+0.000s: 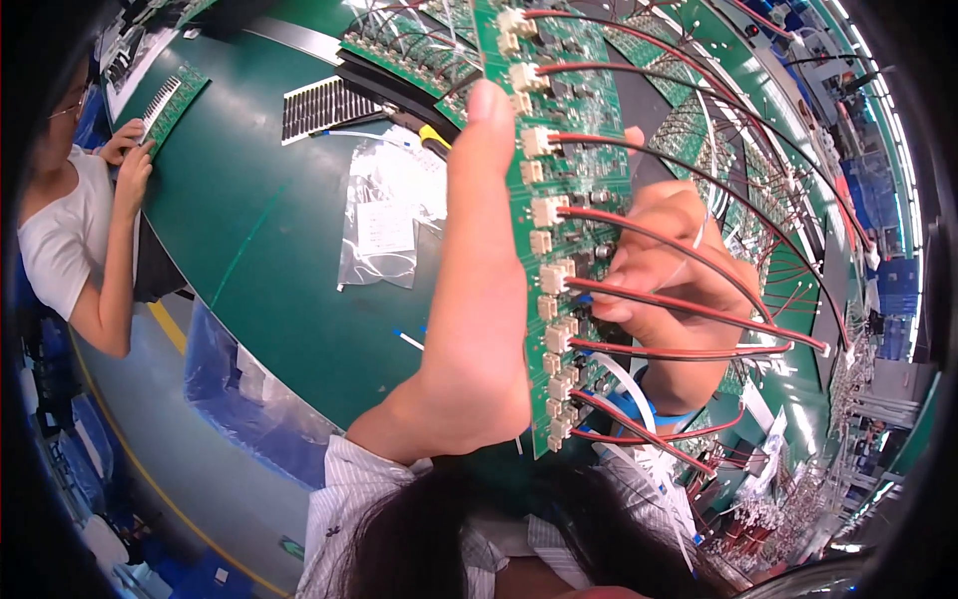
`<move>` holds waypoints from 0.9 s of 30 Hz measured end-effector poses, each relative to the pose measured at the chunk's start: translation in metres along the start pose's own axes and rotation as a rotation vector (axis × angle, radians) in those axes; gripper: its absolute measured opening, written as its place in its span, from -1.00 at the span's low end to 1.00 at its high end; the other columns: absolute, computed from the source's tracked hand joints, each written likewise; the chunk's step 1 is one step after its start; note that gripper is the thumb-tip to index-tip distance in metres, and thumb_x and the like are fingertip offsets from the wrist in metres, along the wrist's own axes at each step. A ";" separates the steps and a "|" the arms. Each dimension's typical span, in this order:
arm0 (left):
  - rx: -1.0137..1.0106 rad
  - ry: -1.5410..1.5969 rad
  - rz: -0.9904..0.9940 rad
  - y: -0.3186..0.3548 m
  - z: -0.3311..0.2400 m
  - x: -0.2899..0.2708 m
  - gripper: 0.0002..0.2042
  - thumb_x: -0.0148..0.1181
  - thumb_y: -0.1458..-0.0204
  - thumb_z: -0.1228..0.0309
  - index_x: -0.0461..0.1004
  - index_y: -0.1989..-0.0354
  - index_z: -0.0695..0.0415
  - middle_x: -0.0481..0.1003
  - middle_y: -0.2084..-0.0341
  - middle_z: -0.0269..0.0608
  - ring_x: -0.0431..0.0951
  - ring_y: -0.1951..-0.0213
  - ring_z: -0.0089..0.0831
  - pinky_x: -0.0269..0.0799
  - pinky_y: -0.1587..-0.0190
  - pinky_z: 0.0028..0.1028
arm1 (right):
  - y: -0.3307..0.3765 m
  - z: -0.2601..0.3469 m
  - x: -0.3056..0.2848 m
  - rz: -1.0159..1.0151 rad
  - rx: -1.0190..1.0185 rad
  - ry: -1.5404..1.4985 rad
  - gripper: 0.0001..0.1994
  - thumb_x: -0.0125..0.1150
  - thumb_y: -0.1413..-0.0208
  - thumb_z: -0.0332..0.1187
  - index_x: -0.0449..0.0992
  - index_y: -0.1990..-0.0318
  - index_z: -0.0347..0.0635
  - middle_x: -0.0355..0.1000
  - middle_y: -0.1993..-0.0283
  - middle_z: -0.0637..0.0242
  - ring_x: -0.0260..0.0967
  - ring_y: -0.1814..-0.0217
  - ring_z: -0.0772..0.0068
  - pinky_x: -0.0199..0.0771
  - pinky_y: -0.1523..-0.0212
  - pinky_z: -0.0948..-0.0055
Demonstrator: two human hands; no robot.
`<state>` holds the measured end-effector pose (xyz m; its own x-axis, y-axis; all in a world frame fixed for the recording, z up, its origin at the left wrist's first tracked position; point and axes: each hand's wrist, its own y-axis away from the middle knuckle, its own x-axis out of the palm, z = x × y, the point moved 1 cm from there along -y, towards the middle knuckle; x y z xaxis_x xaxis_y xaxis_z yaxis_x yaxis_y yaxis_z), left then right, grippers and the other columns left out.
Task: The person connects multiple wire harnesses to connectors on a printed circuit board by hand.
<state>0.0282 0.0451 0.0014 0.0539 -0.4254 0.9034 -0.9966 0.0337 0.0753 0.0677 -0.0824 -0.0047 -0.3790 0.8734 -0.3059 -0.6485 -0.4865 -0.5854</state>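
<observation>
A long green circuit board stands upright close in front of me, with a row of cream connectors down its left side. Red and black wire leads run from several of these connectors toward the right. Along the board's left edge lies the thumb of my left hand, which grips the board; its other fingers are mostly hidden behind it. At the right edge, my right hand has thumb and fingertips pinched on a red and black wire lead near a middle connector. A blue band circles the right wrist.
On the green table lie a clear plastic bag, a black-and-white strip tray and a yellow-handled tool. More wired boards fill the right side. At far left, a person holds another board.
</observation>
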 end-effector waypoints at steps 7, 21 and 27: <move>-0.001 0.117 0.265 0.001 -0.001 -0.010 -0.46 -0.43 -0.19 -0.03 0.12 -0.11 0.17 0.32 0.12 -0.22 0.38 0.18 -0.56 0.32 0.16 -0.58 | -0.004 0.009 -0.005 0.058 -0.022 0.110 -0.85 0.37 0.36 -0.47 0.51 0.55 -0.19 0.35 0.50 0.30 0.18 0.38 0.38 0.17 0.35 0.42; 0.030 -0.018 0.019 0.002 0.004 0.003 -0.43 -0.35 -0.13 -0.12 0.23 0.01 0.16 0.38 0.23 -0.24 0.40 0.28 -0.55 0.35 0.26 -0.55 | -0.004 0.004 -0.004 0.064 0.032 -0.005 -0.80 0.38 0.37 -0.50 0.48 0.50 -0.27 0.38 0.48 0.24 0.27 0.40 0.36 0.25 0.37 0.41; -0.087 -0.061 -0.057 0.003 -0.005 0.008 -0.43 -0.35 -0.14 -0.12 0.25 0.04 0.18 0.39 0.37 -0.30 0.41 0.32 -0.56 0.34 0.29 -0.56 | -0.007 0.006 -0.008 0.110 0.060 0.001 -0.78 0.38 0.38 -0.51 0.49 0.47 -0.29 0.38 0.46 0.22 0.28 0.39 0.36 0.26 0.35 0.41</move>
<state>0.0254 0.0460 0.0113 0.1033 -0.4831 0.8694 -0.9827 0.0854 0.1642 0.0713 -0.0864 0.0070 -0.4491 0.8149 -0.3664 -0.6419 -0.5795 -0.5022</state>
